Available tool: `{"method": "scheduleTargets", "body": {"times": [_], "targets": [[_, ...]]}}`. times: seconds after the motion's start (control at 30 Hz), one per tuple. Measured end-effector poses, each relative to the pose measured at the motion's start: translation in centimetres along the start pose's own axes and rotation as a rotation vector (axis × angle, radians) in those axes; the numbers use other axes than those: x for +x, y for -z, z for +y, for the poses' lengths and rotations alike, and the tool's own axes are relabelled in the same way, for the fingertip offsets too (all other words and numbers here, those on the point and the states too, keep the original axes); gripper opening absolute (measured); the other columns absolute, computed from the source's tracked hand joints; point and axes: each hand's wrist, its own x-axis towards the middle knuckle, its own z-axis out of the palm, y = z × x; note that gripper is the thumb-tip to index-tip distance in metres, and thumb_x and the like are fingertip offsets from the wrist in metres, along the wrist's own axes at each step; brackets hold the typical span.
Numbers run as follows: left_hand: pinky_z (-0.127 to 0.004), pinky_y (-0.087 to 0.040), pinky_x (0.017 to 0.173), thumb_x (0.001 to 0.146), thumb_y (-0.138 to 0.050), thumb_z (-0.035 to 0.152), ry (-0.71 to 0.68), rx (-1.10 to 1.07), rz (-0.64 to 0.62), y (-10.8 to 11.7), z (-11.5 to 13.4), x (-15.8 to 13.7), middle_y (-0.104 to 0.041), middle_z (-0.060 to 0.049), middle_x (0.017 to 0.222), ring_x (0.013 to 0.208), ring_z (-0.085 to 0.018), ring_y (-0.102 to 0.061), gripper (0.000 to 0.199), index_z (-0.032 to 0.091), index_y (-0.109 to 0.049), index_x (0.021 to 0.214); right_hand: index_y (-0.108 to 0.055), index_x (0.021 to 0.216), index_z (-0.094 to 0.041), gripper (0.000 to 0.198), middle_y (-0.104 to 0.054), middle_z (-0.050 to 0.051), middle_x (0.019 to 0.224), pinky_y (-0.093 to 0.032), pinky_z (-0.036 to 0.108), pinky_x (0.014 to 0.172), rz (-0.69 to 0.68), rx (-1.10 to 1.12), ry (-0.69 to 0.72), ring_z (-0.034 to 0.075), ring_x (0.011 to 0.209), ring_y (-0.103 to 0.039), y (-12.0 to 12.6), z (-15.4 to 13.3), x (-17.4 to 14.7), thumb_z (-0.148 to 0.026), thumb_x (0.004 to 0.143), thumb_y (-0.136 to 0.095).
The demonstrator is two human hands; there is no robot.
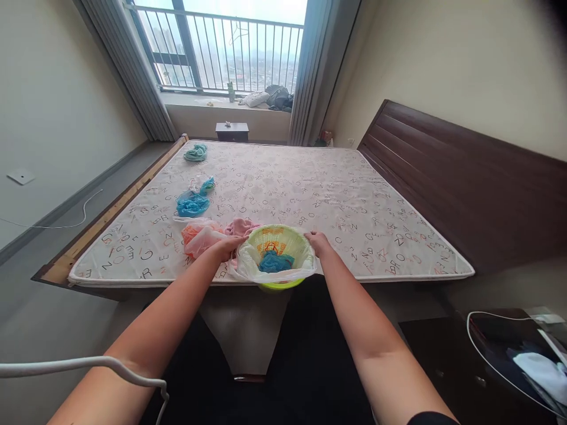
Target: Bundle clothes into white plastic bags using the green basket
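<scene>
1. Spreading apart to opposite sides of the round opening, both hands appear placed to keep a white bag [247, 267] wide and level around the green basket [283, 285]. The basket is at the mattress's near edge, in front of the knees, its mouth turned up toward the wearer.
2. The left hand [229, 247] has its fingers curled closed over the bag's edge; the right hand [318, 242] pinches the edge opposite, thumb and fingers nearly together. Whether either also grips the basket's rim, I cannot tell.
3. Thin and milky, the bag folds outward over the rim, probably so that it lines the wall. The basket's pale, pierced pattern and orange marks show through. Inside sits a crumpled blue bundle [276, 261], soft and thin-looking.
4. Just beyond the left hand, an orange-pink bag [202, 237], filmy and puffed, lies beside a rumpled pink bundle [240, 226]. Both are within easy reach, I judge.
5. Farther along the same side lie a shiny, creased blue bag [194, 204] and then a coiled teal bundle [195, 153], well apart, which makes each easy to tell from the next.
6. All these rest on the flat mattress [354, 200], pale and printed with scattered letters; its wide surface serves as a worktop. A smooth, dark wooden headboard [447, 162] stands along the right.
7. Farthest off, upright metal bars [248, 56] cross the bright window.
</scene>
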Motion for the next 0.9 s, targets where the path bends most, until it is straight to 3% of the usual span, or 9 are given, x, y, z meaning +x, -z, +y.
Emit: {"method": "scheduleTargets", "body": {"times": [0.1,0.2,0.3,0.4,0.5,0.6,0.73,0.8,0.9], "targets": [[-0.034,-0.058,0.075,0.082,-0.083,0.033,-0.298,0.274,0.270,0.1,0.0,0.6,-0.080,-0.009,0.087,0.080,-0.025,-0.074,0.018,0.017,-0.079,0.089,-0.070,0.089,-0.019,0.012,-0.074,0.005,0.088,-0.053,0.031,0.080,0.139,-0.124,0.107,0.022,0.086,-0.065,0.0,-0.6,0.4,-0.029,0.086,-0.064],[-0.036,-0.055,0.088,0.091,-0.072,0.026,-0.648,0.605,0.562,-0.7,-0.8,0.7,-0.081,-0.010,0.107,0.099,-0.027,-0.074,0.012,0.021,-0.081,0.097,-0.072,0.109,-0.019,0.026,-0.075,0.012,0.118,-0.050,0.032,0.087,0.212,-0.442,0.454,0.024,0.102,-0.066,-1.3,-0.8,-0.7,-0.030,0.097,-0.052],[-0.035,-0.054,0.088,0.099,-0.065,0.027,-0.851,0.787,0.605,-2.1,-1.8,0.5,-0.078,-0.011,0.119,0.107,-0.027,-0.072,0.016,0.024,-0.081,0.105,-0.071,0.119,-0.020,0.030,-0.076,0.014,0.119,-0.048,0.031,0.083,0.111,-0.736,0.739,0.024,0.097,-0.068,-2.6,-0.5,-1.9,-0.029,0.101,-0.048],[-0.034,-0.053,0.087,0.103,-0.063,0.029,-0.904,0.778,0.674,-2.5,-2.2,0.4,-0.076,-0.012,0.117,0.106,-0.027,-0.072,0.017,0.024,-0.079,0.106,-0.069,0.119,-0.021,0.031,-0.077,0.013,0.110,-0.047,0.031,0.080,0.167,-0.729,0.730,0.025,0.094,-0.069,-2.5,-0.4,-2.0,-0.034,0.104,-0.044],[-0.038,-0.054,0.095,0.107,-0.054,0.035,-0.912,0.599,0.817,-1.4,-2.3,0.6,-0.076,-0.013,0.116,0.110,-0.028,-0.071,0.024,0.021,-0.074,0.110,-0.065,0.116,-0.020,0.046,-0.075,0.014,0.106,-0.049,0.036,0.083,0.400,-0.537,0.549,0.028,0.095,-0.068,-1.3,-0.4,-1.6,-0.043,0.109,-0.027],[-0.039,-0.056,0.091,0.108,-0.052,0.047,-0.829,0.401,0.833,0.5,-2.5,0.8,-0.076,-0.014,0.112,0.103,-0.027,-0.073,0.034,0.019,-0.069,0.117,-0.065,0.116,-0.021,0.056,-0.075,0.014,0.108,-0.051,0.040,0.089,0.347,-0.433,0.438,0.030,0.100,-0.068,-0.3,-0.3,-1.5,-0.059,0.107,-0.025],[-0.034,-0.058,0.070,0.098,-0.062,0.067,-0.607,0.216,0.588,2.6,-3.4,0.2,-0.077,-0.012,0.102,0.082,-0.024,-0.074,0.055,0.017,-0.065,0.118,-0.058,0.139,-0.023,0.067,-0.067,0.017,0.137,-0.050,0.045,0.105,0.129,-0.419,0.443,0.033,0.125,-0.063,0.7,0.3,-2.5,-0.070,0.092,-0.055],[-0.030,-0.056,0.060,0.093,-0.064,0.074,-0.452,0.067,0.450,3.1,-4.2,-0.9,-0.076,-0.011,0.095,0.072,-0.021,-0.072,0.061,0.016,-0.067,0.111,-0.053,0.142,-0.022,0.071,-0.062,0.019,0.140,-0.051,0.047,0.106,0.176,-0.421,0.469,0.032,0.122,-0.062,1.3,0.8,-3.6,-0.067,0.088,-0.061],[-0.026,-0.056,0.056,0.082,-0.077,0.073,-0.252,-0.159,0.294,3.2,-5.9,-3.3,-0.077,-0.010,0.093,0.069,-0.019,-0.072,0.060,0.018,-0.069,0.104,-0.054,0.130,-0.020,0.059,-0.062,0.018,0.128,-0.051,0.049,0.103,0.334,-0.486,0.530,0.031,0.111,-0.061,1.8,1.4,-5.7,-0.060,0.089,-0.064]]}}
